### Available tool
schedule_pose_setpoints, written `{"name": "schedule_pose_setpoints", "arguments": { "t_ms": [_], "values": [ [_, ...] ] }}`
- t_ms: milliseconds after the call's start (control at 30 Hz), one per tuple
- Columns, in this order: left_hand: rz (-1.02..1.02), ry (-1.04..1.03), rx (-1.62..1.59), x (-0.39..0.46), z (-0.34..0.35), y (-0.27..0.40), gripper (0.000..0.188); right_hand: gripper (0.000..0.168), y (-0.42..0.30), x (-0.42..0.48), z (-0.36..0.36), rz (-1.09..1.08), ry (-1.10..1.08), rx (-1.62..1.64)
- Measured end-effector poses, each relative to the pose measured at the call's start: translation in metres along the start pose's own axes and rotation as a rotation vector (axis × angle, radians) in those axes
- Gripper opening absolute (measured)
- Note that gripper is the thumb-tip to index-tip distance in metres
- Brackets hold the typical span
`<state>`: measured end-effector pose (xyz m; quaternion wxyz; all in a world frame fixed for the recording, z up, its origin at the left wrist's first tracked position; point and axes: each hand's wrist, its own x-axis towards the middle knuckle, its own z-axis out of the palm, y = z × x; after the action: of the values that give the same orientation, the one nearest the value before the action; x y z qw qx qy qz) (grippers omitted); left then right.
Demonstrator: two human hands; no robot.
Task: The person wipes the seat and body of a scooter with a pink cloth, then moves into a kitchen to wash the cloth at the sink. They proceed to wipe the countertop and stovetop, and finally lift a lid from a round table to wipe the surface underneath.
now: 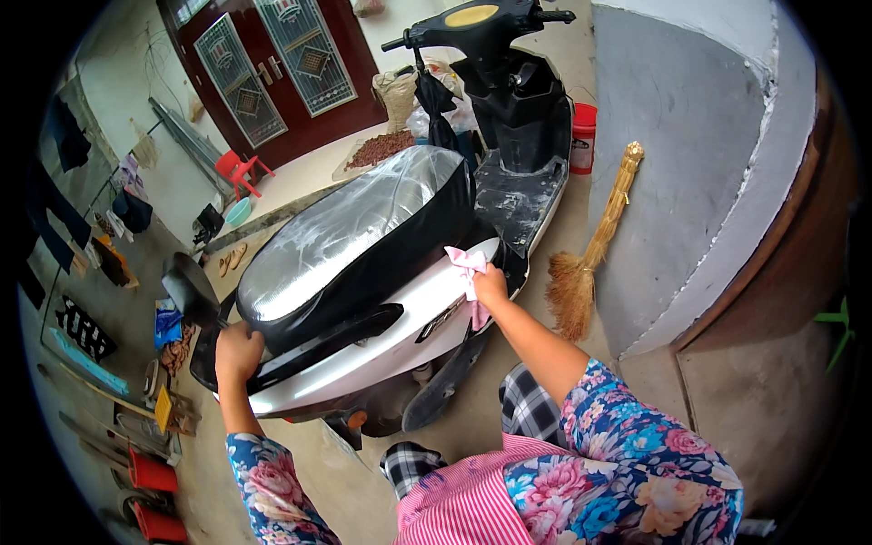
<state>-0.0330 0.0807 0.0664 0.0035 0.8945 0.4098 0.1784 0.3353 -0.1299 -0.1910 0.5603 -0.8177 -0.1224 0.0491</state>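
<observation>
A motor scooter with a white side panel (371,354) stands across the view before me. My right hand (492,283) holds a crumpled pink cloth (470,262) against the front part of that panel. At the scooter's tail, my left hand (238,351) is closed around part of the rear rack (204,361), just below a black padded backrest (191,289); the fingers' far side is hidden. Between the two hands runs a black grab rail (334,340). Silvery, shiny sheeting covers the top of the seat (354,231).
A straw broom (599,245) leans on the grey wall (654,170) at right. A folded black umbrella (436,102) hangs from the handlebar (470,27). Behind are a red chair (238,167), a red bucket (584,139) and a raised step (293,194). Red buckets (153,470) stand lower left.
</observation>
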Motion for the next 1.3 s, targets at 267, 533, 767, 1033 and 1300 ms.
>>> {"name": "schedule_pose_setpoints", "arguments": {
  "t_ms": [267, 533, 767, 1033, 1300],
  "values": [
    [0.031, 0.053, 0.033, -0.008, -0.004, 0.005, 0.03, 0.025, -0.046, -0.098, 0.009, 0.204, -0.164, 0.629],
    [-0.021, 0.015, 0.0, -0.009, -0.01, 0.013, 0.03, 0.023, -0.09, -0.173, 0.019, 0.353, -0.314, 0.855],
    [-0.032, -0.002, 0.016, -0.012, -0.01, 0.003, 0.031, 0.014, -0.167, -0.24, 0.0, 0.889, -0.807, 1.087],
    [-0.072, 0.004, -0.042, -0.011, -0.009, 0.004, 0.031, 0.029, -0.153, -0.219, -0.006, 0.522, -1.097, 1.232],
    [-0.06, 0.016, -0.063, -0.009, -0.005, 0.005, 0.03, 0.032, -0.1, -0.169, -0.035, 0.385, -0.815, 1.15]
  ]
}}
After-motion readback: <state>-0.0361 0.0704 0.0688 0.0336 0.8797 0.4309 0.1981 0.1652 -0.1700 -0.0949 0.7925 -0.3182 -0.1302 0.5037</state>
